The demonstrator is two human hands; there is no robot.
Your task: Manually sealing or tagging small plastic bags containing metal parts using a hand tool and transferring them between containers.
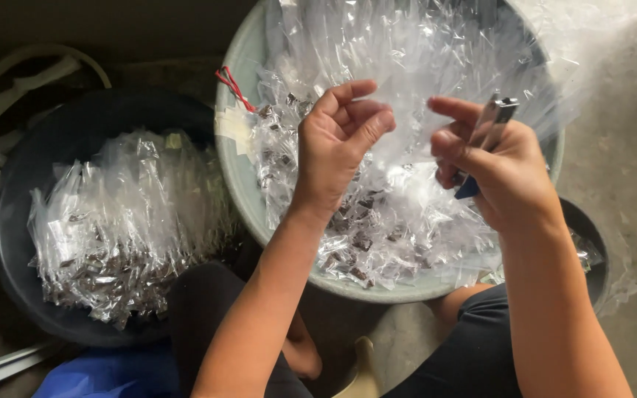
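My left hand (337, 140) is raised over a pale grey-green basin (241, 188), fingers curled, pinching the edge of a thin clear plastic bag (407, 118). My right hand (499, 166) grips a small metal tool with a blue handle (489, 129) and also touches the same clear bag. The basin is full of small clear plastic packets (399, 221) holding dark brown pieces.
A dark round tub (16, 243) at the left holds a heap of filled clear packets (119, 228). A second dark container (591, 243) sits at the right behind my arm. A red tie (234, 88) lies on the basin's rim. Concrete floor at the right.
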